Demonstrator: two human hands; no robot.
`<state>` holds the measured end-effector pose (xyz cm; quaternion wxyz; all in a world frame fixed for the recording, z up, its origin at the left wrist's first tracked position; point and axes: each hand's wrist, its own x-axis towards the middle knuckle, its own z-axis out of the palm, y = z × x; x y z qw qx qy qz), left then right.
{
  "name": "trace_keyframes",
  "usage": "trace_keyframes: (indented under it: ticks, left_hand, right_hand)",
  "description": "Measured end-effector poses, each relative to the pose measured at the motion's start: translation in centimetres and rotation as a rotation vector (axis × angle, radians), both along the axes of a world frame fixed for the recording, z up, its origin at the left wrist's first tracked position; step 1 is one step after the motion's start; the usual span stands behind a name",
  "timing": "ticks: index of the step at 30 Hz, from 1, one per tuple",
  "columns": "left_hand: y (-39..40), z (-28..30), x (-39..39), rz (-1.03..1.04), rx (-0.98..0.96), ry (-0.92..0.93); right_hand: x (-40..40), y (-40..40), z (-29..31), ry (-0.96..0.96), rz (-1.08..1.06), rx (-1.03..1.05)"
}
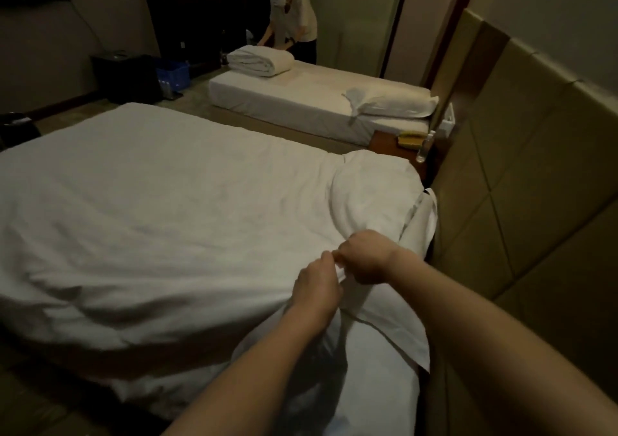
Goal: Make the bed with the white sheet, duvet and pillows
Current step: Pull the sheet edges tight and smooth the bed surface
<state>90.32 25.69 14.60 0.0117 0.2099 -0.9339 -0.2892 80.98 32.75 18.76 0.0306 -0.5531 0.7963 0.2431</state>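
A white duvet (160, 208) lies spread over the near bed, rumpled along its front edge. At the head end it bulges over a pillow (374, 188) next to the padded headboard (521, 174). My left hand (316, 288) and my right hand (364, 256) meet at the duvet's top edge, near the bed's front corner. Both pinch a fold of the white fabric between curled fingers. A flap of white sheet (394, 322) hangs down below my hands.
A second bed (301, 101) stands beyond, with a folded duvet (261, 61) and a pillow (394, 102) on it. Another person (294, 20) bends over its far end. A wooden nightstand (391, 144) sits between the beds. A dark bin (123, 76) and blue crate (172, 74) stand at the far wall.
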Motion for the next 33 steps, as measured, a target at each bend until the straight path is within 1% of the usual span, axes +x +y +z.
trace_keyframes:
  ticks: [2, 3, 4, 5, 6, 7, 8, 9, 10, 11, 12, 14, 16, 17, 21, 27, 33]
  left_hand:
    - [1.0, 0.7, -0.4, 0.007, -0.006, 0.075]
    - [1.7, 0.3, -0.4, -0.004, -0.001, 0.081]
    - [2.8, -1.0, -0.1, -0.044, 0.030, 0.048]
    - [4.2, -3.1, 0.4, -0.121, 0.088, -0.033]
    - [5.8, -5.6, 1.6, -0.255, 0.150, -0.178]
    - [7.4, -8.4, 3.1, -0.425, 0.193, -0.356]
    - [8.7, -11.1, 4.6, -0.578, 0.205, -0.536]
    - [9.5, -13.0, 6.0, -0.679, 0.206, -0.669]
    - [9.9, -14.2, 6.8, -0.721, 0.212, -0.744]
    - [9.9, -15.0, 7.0, -0.729, 0.213, -0.767]
    - [9.6, -15.2, 6.9, -0.724, 0.203, -0.757]
    - [8.1, -14.7, 6.0, -0.686, 0.137, -0.674]
    - [6.0, -13.7, 4.7, -0.634, 0.071, -0.603]
    - [4.8, -13.3, 4.0, -0.602, 0.045, -0.575]
    - [-0.4, -11.9, 3.4, -0.440, -0.039, -0.513]
    - [-8.4, -10.0, 7.6, -0.207, -0.044, -0.558]
    - [-15.5, -7.9, 13.1, -0.041, -0.034, -0.503]
  right_hand:
    - [-0.4, 1.3, 1.3, 0.080, 0.000, -0.050]
    - [-0.3, 2.1, 1.0, 0.099, -0.006, -0.080]
    - [0.2, 3.3, -0.5, 0.073, -0.040, -0.093]
    - [1.3, 4.9, -3.0, 0.006, -0.113, -0.097]
    - [2.8, 7.3, -7.0, -0.054, -0.181, -0.042]
    - [4.4, 10.0, -11.1, -0.117, -0.254, 0.077]
    - [6.0, 12.6, -14.7, -0.201, -0.395, 0.235]
    - [7.2, 14.8, -17.1, -0.235, -0.410, 0.429]
    - [7.6, 16.5, -18.6, -0.315, -0.529, 0.540]
    - [7.4, 16.8, -19.1, -0.332, -0.611, 0.547]
    - [7.0, 16.0, -18.1, -0.288, -0.650, 0.572]
    - [5.6, 13.2, -16.2, -0.269, -0.575, 0.434]
    - [4.7, 9.5, -14.9, -0.164, -0.457, 0.301]
    - [4.4, 7.7, -14.6, -0.130, -0.435, 0.262]
    - [5.1, 2.0, -14.3, -0.120, -0.356, 0.150]
    - [7.3, -4.4, -13.7, -0.161, -0.211, 0.075]
    - [10.3, -12.0, -10.7, -0.124, -0.071, 0.003]
